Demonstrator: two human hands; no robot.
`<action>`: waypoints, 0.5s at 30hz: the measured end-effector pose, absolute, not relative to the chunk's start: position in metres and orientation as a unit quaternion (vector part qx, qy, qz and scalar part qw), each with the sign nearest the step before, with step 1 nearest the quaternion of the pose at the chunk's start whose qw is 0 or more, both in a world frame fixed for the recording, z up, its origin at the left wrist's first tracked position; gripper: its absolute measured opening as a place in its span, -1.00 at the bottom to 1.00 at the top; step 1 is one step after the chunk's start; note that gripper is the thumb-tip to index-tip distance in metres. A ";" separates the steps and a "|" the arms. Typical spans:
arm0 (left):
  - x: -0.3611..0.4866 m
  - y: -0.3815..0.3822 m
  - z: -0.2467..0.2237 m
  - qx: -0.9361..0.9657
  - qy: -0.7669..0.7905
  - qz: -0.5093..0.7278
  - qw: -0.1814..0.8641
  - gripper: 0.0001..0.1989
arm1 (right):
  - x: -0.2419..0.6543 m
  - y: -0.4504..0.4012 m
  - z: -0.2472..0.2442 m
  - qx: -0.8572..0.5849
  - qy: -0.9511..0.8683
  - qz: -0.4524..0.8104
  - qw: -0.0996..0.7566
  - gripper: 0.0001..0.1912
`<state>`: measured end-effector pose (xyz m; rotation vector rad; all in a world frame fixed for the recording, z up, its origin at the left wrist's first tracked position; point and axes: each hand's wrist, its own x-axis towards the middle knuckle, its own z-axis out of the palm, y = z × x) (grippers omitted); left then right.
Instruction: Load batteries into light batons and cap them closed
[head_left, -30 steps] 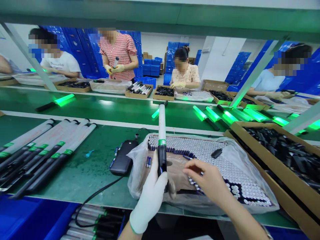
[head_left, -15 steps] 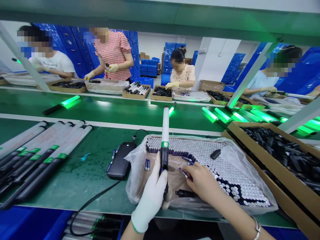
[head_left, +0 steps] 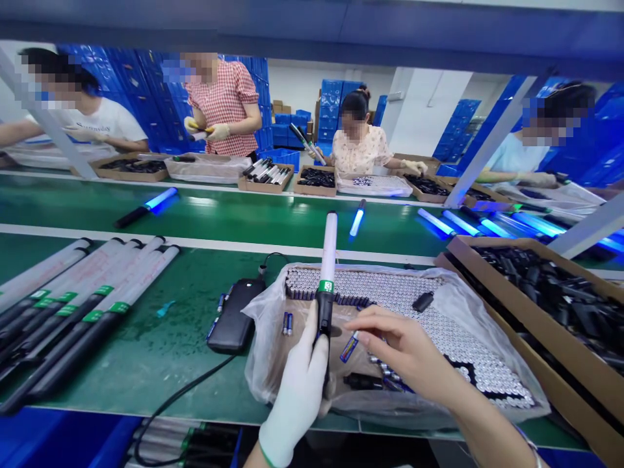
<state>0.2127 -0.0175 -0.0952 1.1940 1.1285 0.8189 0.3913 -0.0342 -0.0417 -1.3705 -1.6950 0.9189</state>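
Observation:
My left hand (head_left: 305, 374), in a white glove, is wrapped round the black handle of a light stick (head_left: 329, 250). The stick points up and away, with a whitish tube and a green band numbered 3. Bare and just to the right, my right hand (head_left: 400, 341) pinches a blue battery (head_left: 349, 346) between thumb and fingers, apart from the handle. Both hands are over a plastic-lined tray (head_left: 263, 364) packed with upright batteries (head_left: 390, 286). Two loose batteries (head_left: 287, 323) lie at its left side. A black cap-like piece (head_left: 422, 301) rests on the packed ones, and another black part (head_left: 363, 381) lies near the front.
Several light sticks (head_left: 97, 292) lie at the left beside a black power pack (head_left: 237, 315) with a cable. Cardboard boxes of black parts (head_left: 546, 279) stand at the right. Blue-lit sticks (head_left: 358, 218) lie on the green belt (head_left: 253, 224). Several co-workers sit or stand beyond it.
My right hand has brought the battery left and slightly down, closer to the handle. Part of the battery row has toppled. The sticks on the belt have shifted right and turned from green to blue.

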 end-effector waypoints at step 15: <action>0.211 -0.020 -0.094 0.469 0.447 0.324 0.689 -0.24 | 0.364 -0.013 -0.060 -0.526 -0.595 0.400 0.457 -0.79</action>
